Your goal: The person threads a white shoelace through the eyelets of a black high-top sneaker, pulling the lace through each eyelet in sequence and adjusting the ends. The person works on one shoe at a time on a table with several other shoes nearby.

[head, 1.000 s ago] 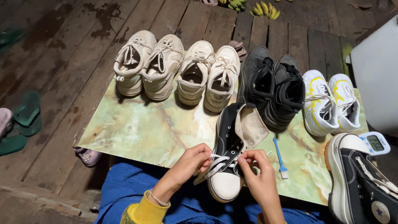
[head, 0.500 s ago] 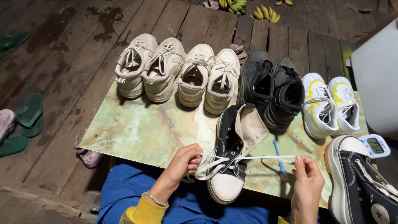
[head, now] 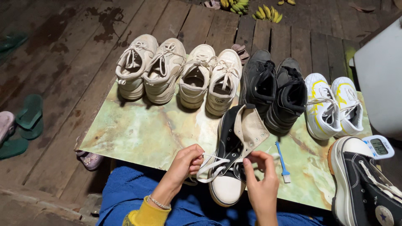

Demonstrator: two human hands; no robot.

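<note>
A black canvas high-top sneaker with a white rubber toe cap lies on the near edge of a green marbled board, its tongue folded open toward the far side. A flat white lace runs across its lower eyelets. The left hand sits just left of the sneaker, thumb and fingertips pinched together on the lace end. The right hand rests against the sneaker's right side, its fingers curled together over the eyelet row; whether they grip the lace cannot be told.

Just right of the sneaker lies a small blue brush with white bristles. Beyond the sneaker, along the board's far edge, stand two pairs of chunky cream trainers, a black pair and a white-and-yellow pair. Farther right of the sneaker stands its platform-soled mate.
</note>
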